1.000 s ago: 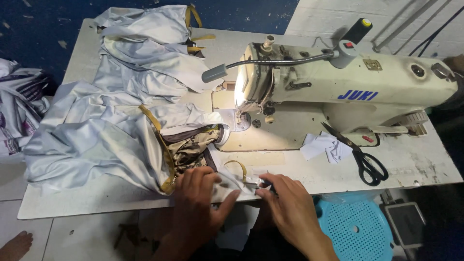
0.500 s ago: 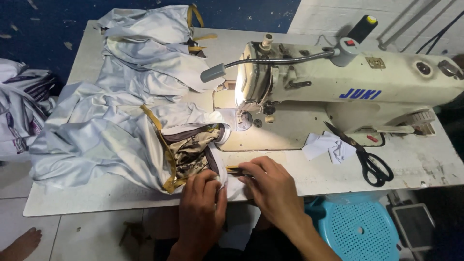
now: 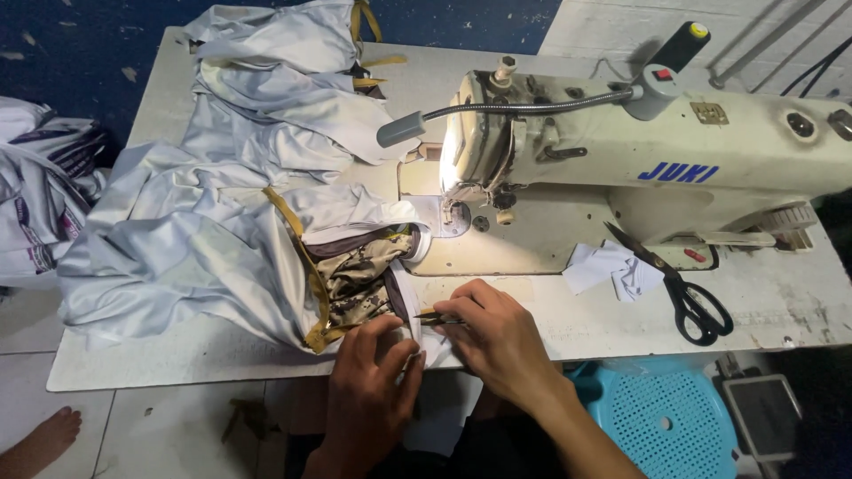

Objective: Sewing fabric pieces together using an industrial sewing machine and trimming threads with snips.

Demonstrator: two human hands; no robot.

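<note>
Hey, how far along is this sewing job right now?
Done: nothing finished shows. In hand: left hand pins the white fabric edge while right hand works it with small snips. Left: the grey garment lies bunched beside the sewing machine, not under its needle.

The fabric [image 3: 204, 257] is pale silvery blue with mustard-yellow trim and a brown-and-tan camouflage lining [image 3: 359, 279]. The sewing machine [image 3: 674, 155] is cream with blue lettering. The scissors [image 3: 688, 297] are black, the stool [image 3: 666, 417] turquoise, the table [image 3: 781, 302] off-white.
</note>
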